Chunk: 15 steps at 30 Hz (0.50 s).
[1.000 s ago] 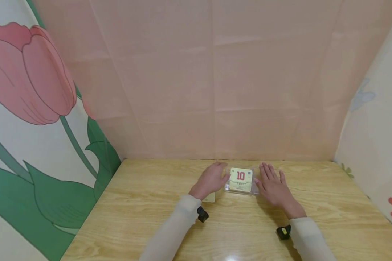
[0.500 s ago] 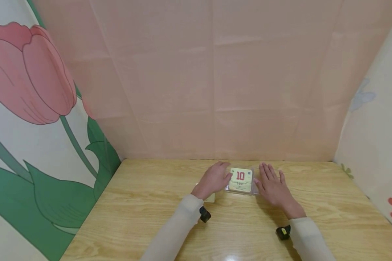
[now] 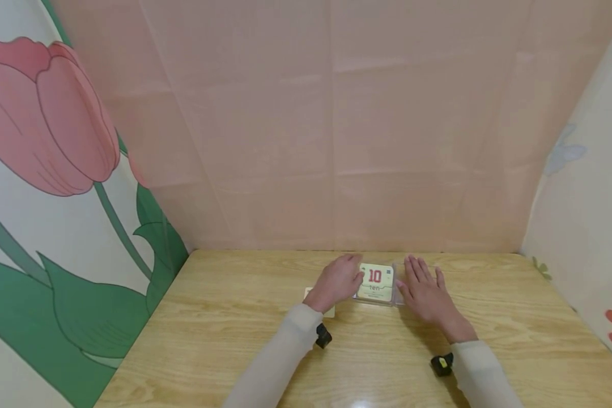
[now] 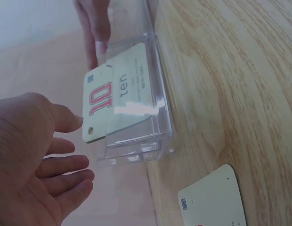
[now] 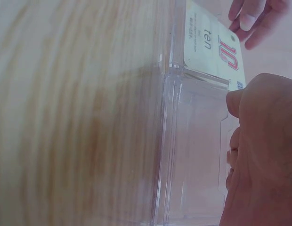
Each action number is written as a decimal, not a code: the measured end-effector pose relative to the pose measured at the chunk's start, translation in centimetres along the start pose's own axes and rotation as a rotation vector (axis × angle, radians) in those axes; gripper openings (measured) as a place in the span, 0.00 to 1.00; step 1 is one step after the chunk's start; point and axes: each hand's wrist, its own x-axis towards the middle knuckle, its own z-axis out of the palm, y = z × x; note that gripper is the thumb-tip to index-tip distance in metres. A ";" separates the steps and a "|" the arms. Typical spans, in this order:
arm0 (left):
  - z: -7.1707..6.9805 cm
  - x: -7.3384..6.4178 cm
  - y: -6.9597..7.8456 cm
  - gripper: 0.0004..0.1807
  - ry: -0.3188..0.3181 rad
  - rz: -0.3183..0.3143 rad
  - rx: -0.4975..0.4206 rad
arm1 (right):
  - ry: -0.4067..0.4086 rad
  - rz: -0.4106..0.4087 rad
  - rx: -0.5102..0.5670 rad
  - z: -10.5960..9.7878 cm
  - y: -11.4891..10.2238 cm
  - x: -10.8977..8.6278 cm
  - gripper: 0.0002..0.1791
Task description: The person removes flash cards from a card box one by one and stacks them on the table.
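Note:
A pale yellow card (image 3: 377, 283) marked "10" and "ten" sits in the left part of a clear plastic case (image 5: 195, 155), apparently on top of a stack. My left hand (image 3: 335, 279) is at the case's left end. In the left wrist view its thumb is at the card's holed corner, and its other fingers are loosely bent with nothing between them. Across the case's right part lies my right hand (image 3: 430, 293), fingers extended and its thumb beside the card. Another pale card (image 4: 214, 200) lies on the table, partly hidden below my left wrist in the head view.
The wood-patterned table (image 3: 224, 323) ends at a pink cloth backdrop (image 3: 331, 141) just behind the case. A wall with a large tulip print (image 3: 71, 113) rises on the left, and a pale wall (image 3: 591, 198) with floral prints borders the right.
My left hand has shifted slightly right, covering more of the case's left end and uncovering more of the loose card. My right hand and the case look unmoved.

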 end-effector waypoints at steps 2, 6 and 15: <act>0.1 0.1 0.1 0.27 0.010 0.021 0.018 | 0.015 -0.005 0.012 0.1 0.0 0.0 0.41; 0.4 0.2 0.4 0.26 0.021 0.040 0.032 | 0.029 -0.010 0.022 0.0 -0.1 -0.1 0.40; 1.3 0.2 1.0 0.25 0.047 0.092 0.134 | 0.004 0.006 -0.009 0.0 -0.2 0.0 0.40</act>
